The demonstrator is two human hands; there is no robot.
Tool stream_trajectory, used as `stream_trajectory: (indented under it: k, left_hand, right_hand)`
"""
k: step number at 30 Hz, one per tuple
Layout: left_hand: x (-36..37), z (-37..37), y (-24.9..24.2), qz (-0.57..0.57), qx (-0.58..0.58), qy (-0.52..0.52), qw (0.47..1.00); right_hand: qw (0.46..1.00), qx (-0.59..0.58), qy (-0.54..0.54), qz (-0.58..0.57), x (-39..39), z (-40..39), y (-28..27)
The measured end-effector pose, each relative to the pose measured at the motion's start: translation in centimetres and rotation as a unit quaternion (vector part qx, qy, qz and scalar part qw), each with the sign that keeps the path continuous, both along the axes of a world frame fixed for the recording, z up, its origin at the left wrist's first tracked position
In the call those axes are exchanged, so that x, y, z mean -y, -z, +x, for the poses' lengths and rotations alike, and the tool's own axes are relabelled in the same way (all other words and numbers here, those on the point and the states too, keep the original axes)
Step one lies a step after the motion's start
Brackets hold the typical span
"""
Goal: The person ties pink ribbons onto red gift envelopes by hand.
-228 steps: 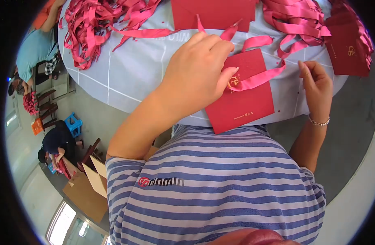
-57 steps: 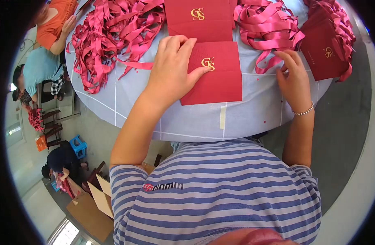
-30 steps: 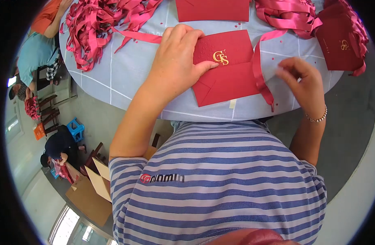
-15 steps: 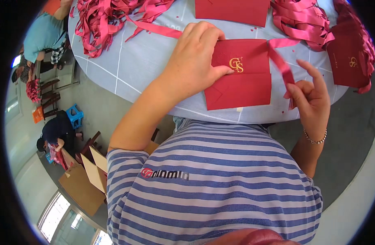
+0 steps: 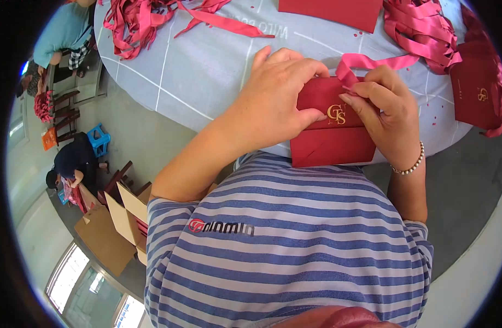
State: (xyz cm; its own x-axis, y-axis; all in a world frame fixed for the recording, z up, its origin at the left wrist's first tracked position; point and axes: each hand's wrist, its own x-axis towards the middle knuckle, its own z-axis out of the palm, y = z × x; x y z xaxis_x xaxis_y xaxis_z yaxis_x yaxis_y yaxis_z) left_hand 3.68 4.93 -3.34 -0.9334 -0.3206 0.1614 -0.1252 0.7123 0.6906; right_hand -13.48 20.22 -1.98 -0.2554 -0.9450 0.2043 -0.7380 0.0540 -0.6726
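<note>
A red folded bag [image 5: 330, 146] with gold letters lies at the table's front edge. My left hand [image 5: 278, 98] grips its left side, the thumb on the front near the letters and the other fingers over the far edge. My right hand [image 5: 386, 112] is over the bag's right part, its thumb and forefinger pinched on a pink ribbon [image 5: 346, 68]. The ribbon loops up from the fingertips and runs right toward a ribbon bundle [image 5: 420, 34]. Where the ribbon meets the bag is partly hidden by my fingers.
More pink ribbons [image 5: 133, 27] lie on the cloth-covered table [image 5: 207, 76] at the far left. Another red bag [image 5: 333, 12] is at the far edge, and a third [image 5: 475, 90] at the right. A blue stool [image 5: 99, 141], cardboard boxes [image 5: 106, 240] and other people are on the left.
My right hand has moved left over the bag with the ribbon, its fingers now drawn in. The bag and my left hand appear slightly further right and lower.
</note>
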Motion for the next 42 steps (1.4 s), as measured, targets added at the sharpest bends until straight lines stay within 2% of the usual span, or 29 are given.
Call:
stream_trajectory:
  k: [1, 2, 4, 7, 11, 14, 17, 21, 23, 24, 26, 27, 30, 33, 37, 39, 42]
  left_hand:
    - [0.0, 0.1, -0.1, 0.011, 0.015, -0.003, 1.0]
    - [-0.1, 0.2, -0.1, 0.013, 0.016, -0.005, 1.0]
    - [0.0, 0.2, 0.0, 0.017, 0.014, -0.003, 1.0]
    - [-0.4, 0.0, 0.4, 0.026, -0.03, 0.002, 0.999]
    - [-0.5, 0.0, 0.0, 0.029, -0.033, 0.01, 0.999]
    - [0.6, 0.8, -0.1, 0.021, 0.014, -0.003, 1.0]
    - [0.7, 1.1, 0.3, 0.088, 0.011, 0.017, 0.996]
    - [0.3, 1.0, 0.9, 0.04, 0.007, -0.003, 0.999]
    - [0.2, 1.0, 1.1, 0.038, 0.001, -0.006, 0.999]
    - [0.1, 0.9, 1.1, 0.038, 0.0, -0.012, 0.999]
    - [0.0, 0.9, 1.1, 0.04, -0.001, -0.017, 0.999]
    - [0.0, 0.9, 1.0, 0.04, 0.001, -0.017, 0.999]
    - [-0.1, 0.8, 1.2, 0.039, -0.005, -0.021, 0.999]
    - [-0.2, 0.9, 1.3, 0.036, -0.01, -0.026, 0.999]
    - [-0.1, 1.0, 1.3, 0.037, -0.012, -0.027, 0.999]
    - [-0.2, 0.9, 1.2, 0.038, -0.014, -0.024, 0.999]
    - [-0.4, 0.8, 1.3, 0.037, -0.025, -0.021, 0.999]
  right_hand:
    - [0.998, -0.055, 0.01, -0.013, 0.1, 0.0, 0.0]
    - [0.998, -0.054, 0.008, -0.011, 0.2, 0.1, -0.1]
    - [0.994, -0.071, -0.001, -0.08, 0.6, 0.4, -0.2]
    - [0.994, -0.022, -0.06, -0.094, 0.8, 0.8, 0.1]
    - [0.997, -0.013, -0.066, -0.031, 0.6, 0.6, 0.5]
    - [0.998, 0.019, -0.03, -0.049, 0.2, -0.2, 0.5]
    - [1.0, 0.029, 0.001, -0.006, -0.4, -0.6, 0.9]
    - [0.998, 0.039, 0.036, -0.046, -0.9, 0.2, 1.7]
    - [0.972, 0.177, 0.154, -0.032, -1.9, 1.0, 1.5]
    - [0.972, 0.177, 0.154, -0.031, -2.1, 1.1, 1.2]
    - [0.989, 0.108, 0.1, 0.025, -2.2, 1.2, 0.7]
    - [0.989, 0.108, 0.1, 0.025, -2.2, 1.3, 0.9]
    - [1.0, 0.029, 0.011, 0.004, -1.8, 2.3, 1.8]
    - [0.999, 0.033, 0.011, -0.032, -1.2, 2.5, 2.6]
    - [0.999, 0.031, 0.037, -0.024, -0.5, 3.0, 1.8]
    - [0.992, 0.109, 0.06, 0.006, -0.3, 3.5, 1.2]
    - [0.998, 0.049, 0.031, -0.026, 0.3, 3.4, 2.0]
